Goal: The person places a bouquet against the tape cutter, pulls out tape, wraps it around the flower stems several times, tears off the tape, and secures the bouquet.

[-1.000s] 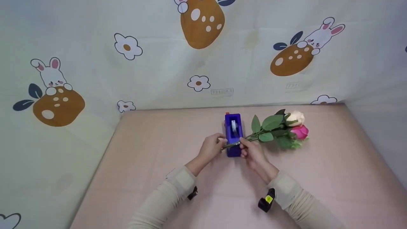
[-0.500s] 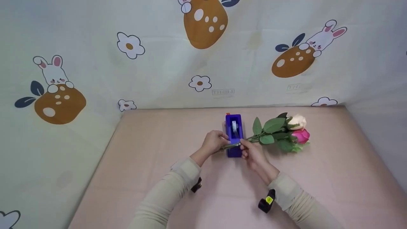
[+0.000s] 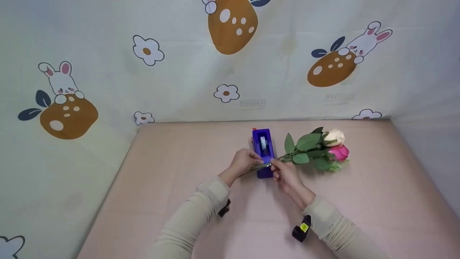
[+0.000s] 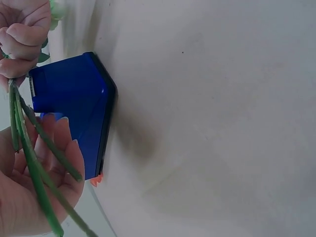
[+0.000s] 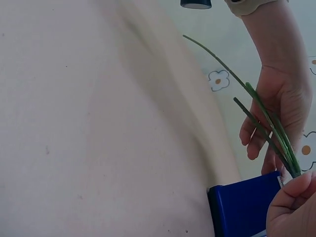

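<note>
Stems of artificial roses (image 3: 303, 158) run across the front of a blue tape dispenser (image 3: 266, 158). My right hand (image 3: 287, 176) pinches these stems between thumb and curled fingers, just right of the dispenser. A cream bloom (image 3: 335, 137) and a pink bloom (image 3: 339, 153) point right. From the other side, my left hand (image 3: 245, 161) reaches in, its fingertips at the dispenser's front. In the left wrist view the loose green stem ends (image 4: 37, 182) pass in front of its curved fingers (image 4: 61, 133). Whether those fingertips pinch any tape is hidden.
A pink-beige cloth (image 3: 172, 162) covers the table. Behind it and at both sides stands a pale curtain (image 3: 179, 79) printed with rabbits and flowers. A black wrist camera (image 3: 301, 228) hangs under the right forearm.
My left hand has shifted right along the stems, its fingertips now nearer my right hand. The dispenser's far end has swung slightly left. My right hand keeps its grip, nearly still.
</note>
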{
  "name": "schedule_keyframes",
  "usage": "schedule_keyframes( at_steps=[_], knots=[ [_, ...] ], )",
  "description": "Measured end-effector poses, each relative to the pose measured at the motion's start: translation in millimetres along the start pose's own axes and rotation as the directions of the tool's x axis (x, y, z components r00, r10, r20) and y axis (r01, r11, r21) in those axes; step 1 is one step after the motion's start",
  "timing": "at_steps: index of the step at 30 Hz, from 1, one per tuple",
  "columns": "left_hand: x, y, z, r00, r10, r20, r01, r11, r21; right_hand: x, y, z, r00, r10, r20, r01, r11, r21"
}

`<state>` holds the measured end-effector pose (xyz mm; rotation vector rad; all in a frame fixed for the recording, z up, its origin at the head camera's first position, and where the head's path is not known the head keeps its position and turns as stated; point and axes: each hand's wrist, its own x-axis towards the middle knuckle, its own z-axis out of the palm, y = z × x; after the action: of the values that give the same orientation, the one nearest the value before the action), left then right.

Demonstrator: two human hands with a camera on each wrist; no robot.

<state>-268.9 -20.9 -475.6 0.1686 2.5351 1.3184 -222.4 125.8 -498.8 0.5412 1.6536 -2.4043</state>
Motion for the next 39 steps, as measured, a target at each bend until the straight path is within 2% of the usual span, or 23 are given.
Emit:
schedule_keyframes(
  at_steps=[11,20,25,33,39],
  knots=[
    [0.4,3.7,1.3,0.998,-0.020,0.065,0.016,0.998,0.056,1,4,-1,1.000,-0.012,-0.011,0.012,1.000,-0.014],
    [3.3,5.7,2.4,0.997,-0.058,0.050,0.050,0.987,0.150,-6,2,-4,1.000,-0.022,0.001,0.022,1.000,-0.019],
    [4.1,3.8,2.9,0.996,-0.070,0.057,0.062,0.988,0.140,-10,6,-6,1.000,-0.023,-0.015,0.022,1.000,-0.010],
    [5.3,3.6,3.7,0.990,-0.132,0.051,0.124,0.983,0.136,-21,19,-10,0.999,-0.019,-0.035,0.019,1.000,-0.016],
    [6.5,2.7,4.0,0.989,-0.135,0.056,0.126,0.981,0.149,-24,29,-10,0.999,-0.027,-0.046,0.027,1.000,-0.011]
  ],
)
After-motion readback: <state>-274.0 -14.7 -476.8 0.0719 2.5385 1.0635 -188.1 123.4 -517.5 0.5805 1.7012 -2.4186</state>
